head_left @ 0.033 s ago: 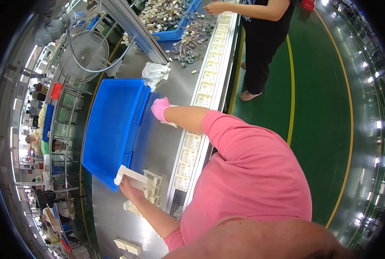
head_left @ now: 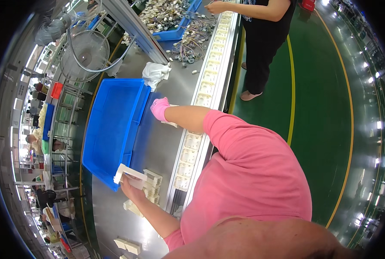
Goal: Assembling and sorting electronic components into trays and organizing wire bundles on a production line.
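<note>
My left hand (head_left: 133, 190) is closed on a white plastic frame (head_left: 127, 170), held tilted over the near corner of the blue bin (head_left: 129, 121). Below and beside that hand, several cream plastic housings (head_left: 153, 179) lie grouped on the metal table. In a pink glove, my right hand (head_left: 159, 108) is out over the table, to the right of the bin. Its fingers look curled, and what they hold is hidden. A cream plastic piece (head_left: 171, 124) partly shows from under the right wrist.
A conveyor (head_left: 192, 141) with a row of cream housings runs alongside the table. White cloth (head_left: 155, 74) lies by the bin's far corner. Wire harnesses (head_left: 190, 47) are heaped farther off, near a metal post (head_left: 136, 32) and a fan (head_left: 84, 56). Another person (head_left: 266, 43) stands across the conveyor.
The white plastic frame in my left hand has turned slightly, so its opening shows more. My right hand has barely moved.
</note>
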### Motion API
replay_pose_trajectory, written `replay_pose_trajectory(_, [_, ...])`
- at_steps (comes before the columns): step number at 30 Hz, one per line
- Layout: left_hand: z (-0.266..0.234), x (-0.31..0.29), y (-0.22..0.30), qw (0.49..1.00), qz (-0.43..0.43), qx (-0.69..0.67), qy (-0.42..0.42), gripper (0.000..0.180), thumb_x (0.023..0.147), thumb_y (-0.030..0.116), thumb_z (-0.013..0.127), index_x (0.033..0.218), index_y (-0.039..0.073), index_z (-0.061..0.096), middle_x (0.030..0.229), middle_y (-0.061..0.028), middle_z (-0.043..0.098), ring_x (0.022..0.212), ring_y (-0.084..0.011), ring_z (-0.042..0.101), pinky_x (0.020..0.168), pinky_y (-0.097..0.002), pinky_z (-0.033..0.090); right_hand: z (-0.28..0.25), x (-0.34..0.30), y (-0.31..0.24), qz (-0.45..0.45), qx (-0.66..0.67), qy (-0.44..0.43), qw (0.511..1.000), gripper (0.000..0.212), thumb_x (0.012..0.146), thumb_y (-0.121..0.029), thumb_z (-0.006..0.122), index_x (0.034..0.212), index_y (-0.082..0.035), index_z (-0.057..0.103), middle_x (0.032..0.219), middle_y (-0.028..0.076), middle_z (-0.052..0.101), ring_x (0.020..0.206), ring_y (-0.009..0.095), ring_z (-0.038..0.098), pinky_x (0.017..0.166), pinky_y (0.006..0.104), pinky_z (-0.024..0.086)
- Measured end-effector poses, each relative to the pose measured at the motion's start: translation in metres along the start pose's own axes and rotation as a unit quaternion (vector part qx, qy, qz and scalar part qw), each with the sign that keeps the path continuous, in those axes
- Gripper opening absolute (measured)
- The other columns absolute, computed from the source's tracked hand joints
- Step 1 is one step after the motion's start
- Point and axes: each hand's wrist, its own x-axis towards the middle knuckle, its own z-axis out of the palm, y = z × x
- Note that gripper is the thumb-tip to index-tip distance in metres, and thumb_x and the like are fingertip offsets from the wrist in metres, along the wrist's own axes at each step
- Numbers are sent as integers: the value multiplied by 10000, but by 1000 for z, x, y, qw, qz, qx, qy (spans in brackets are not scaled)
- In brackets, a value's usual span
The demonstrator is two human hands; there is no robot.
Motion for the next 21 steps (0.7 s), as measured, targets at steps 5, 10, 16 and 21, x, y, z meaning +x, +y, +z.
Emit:
replay_pose_trajectory(5, [-1,-4,-18,992,-112,-50,-10,283,845,265,458,1011,36,465,960,-124,512,927,-265,526,758,-376,432,4,-1,-17,-153,133,107,973,339,678,-329,633,881,-57,639,911,128,617,879,270,588,720,388,465])
replay_pose_trajectory(10, [-2,-13,-37,986,-91,-106,-93,304,844,226,466,1070,26,434,999,-132,509,987,-278,493,799,-384,417,-31,-80,-42,-339,316,8,886,228,692,-227,537,739,-9,588,651,129,571,607,216,576,529,353,450])
replay_pose_trajectory(16, [10,-9,-85,999,-36,2,-33,312,878,377,386,1021,114,473,929,-15,503,815,-105,473,625,-253,372,-37,-150,-62,-327,439,-129,827,297,706,-301,557,719,-5,557,568,82,525,484,135,517,443,280,421])
replay_pose_trajectory(21, [32,-28,-63,999,22,19,-28,369,924,350,294,1129,58,387,1080,-78,459,979,-137,453,788,-277,386,8,-158,-82,-386,385,83,834,306,759,-261,535,948,-22,512,689,130,577,570,247,573,526,331,455])
